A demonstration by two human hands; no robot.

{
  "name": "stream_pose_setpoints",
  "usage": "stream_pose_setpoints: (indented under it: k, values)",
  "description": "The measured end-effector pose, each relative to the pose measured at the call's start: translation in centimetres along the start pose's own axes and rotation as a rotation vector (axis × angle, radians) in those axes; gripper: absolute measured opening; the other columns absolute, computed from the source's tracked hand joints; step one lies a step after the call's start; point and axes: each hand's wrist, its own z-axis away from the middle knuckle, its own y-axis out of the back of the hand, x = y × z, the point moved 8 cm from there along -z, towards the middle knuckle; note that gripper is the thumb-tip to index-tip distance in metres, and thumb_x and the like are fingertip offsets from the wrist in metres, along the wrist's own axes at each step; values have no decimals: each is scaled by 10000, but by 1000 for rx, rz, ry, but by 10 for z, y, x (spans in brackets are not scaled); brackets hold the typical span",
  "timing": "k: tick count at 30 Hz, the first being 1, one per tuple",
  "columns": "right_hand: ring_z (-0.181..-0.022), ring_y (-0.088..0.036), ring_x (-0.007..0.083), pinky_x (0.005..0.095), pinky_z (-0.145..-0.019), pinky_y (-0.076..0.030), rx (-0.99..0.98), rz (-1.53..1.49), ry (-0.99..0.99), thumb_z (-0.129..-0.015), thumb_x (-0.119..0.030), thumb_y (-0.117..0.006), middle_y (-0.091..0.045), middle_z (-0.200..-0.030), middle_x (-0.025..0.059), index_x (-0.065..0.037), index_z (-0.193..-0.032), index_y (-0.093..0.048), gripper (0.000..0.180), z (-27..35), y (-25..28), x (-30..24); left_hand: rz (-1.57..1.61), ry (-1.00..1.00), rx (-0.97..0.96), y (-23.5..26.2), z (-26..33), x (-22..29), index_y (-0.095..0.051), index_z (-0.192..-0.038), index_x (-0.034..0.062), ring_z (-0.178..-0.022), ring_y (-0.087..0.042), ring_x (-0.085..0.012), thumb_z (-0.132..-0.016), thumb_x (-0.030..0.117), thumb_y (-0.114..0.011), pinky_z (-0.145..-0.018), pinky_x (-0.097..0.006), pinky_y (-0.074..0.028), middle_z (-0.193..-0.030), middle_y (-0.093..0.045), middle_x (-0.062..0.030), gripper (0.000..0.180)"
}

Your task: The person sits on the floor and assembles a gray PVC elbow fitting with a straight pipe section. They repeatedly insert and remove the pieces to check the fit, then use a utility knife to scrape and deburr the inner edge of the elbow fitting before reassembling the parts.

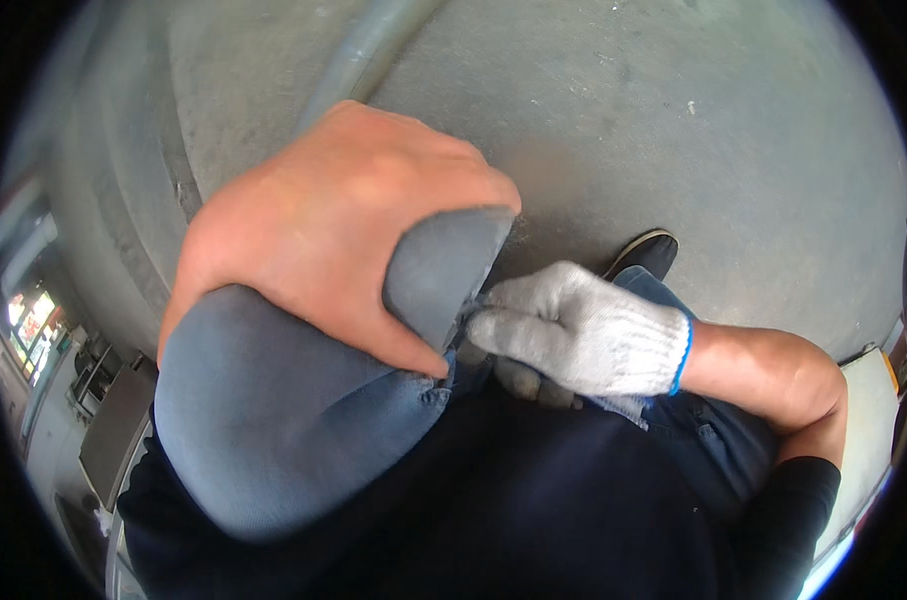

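Over my raised, denim-covered left leg [263, 400] lies my left hand [343, 210], bare. Its thumb and fingers curve around a smooth, dark grey flat piece [443, 265] with a straight edge on the right; its exact kind I cannot tell. My right hand [583, 335] wears a white knit glove with a blue cuff rim. Its thumb and forefinger pinch together at the lower end of that straight edge, by a small dark bit that is too hidden to name. Below them, greyish glove fingertips [523, 380] show against my lap, partly in shadow.
Grey concrete floor [713, 130] stretches ahead, with a thick pale pipe [368, 55] at the top. My dark shoe [651, 252] stands beyond my right hand. A metal cabinet [115, 430] and cluttered shelving are at far left; a pale panel [863, 430] is at right.
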Motion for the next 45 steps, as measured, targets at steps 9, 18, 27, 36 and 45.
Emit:
stream_pose_setpoints:
  k: [9,18,27,36,45]
  values:
    - [-579,-673,141,267,-509,-592,448,-190,219,-1062,-190,-535,-705,-808,103,90,-1240,-647,350,38,114,-17,333,245,244,5,4,-61,-653,-1344,-53,-1058,-741,-220,-525,383,-1021,-973,-349,-556,-1153,-765,-139,998]
    - [-690,-729,192,308,-626,-640,572,-257,180,-1093,-254,-580,-738,-945,148,77,-1482,-482,520,54,127,-15,1056,209,188,3,-18,-96,-654,-1328,-90,-1099,-712,-218,-697,539,-927,-1003,-350,-548,-1181,-748,-163,931]
    - [-804,-723,147,311,-756,-604,686,397,524,-1109,-251,-568,-740,-932,81,0,-1309,-645,331,104,125,-65,1260,383,-121,-1,-33,-91,-565,-1304,-210,-1001,-762,-360,-595,873,-823,-872,-446,-646,-1127,-691,-280,1320]
    - [-621,-678,347,426,-633,-554,676,1148,706,-1072,-277,-607,-657,-698,206,-9,-1031,-732,298,81,115,-94,1427,522,-152,-50,-39,-101,-588,-1297,-179,-972,-759,-435,-651,878,-784,-860,-553,-650,-1193,-659,-316,1254]
    - [-835,-715,388,453,-768,-589,694,1513,917,-1007,-211,-645,-709,-836,199,-29,-1084,-737,218,74,107,-89,1354,282,-347,-72,-57,-119,-643,-1359,-98,-1141,-732,-321,-809,677,-821,-1006,-400,-603,-1305,-708,-240,967]
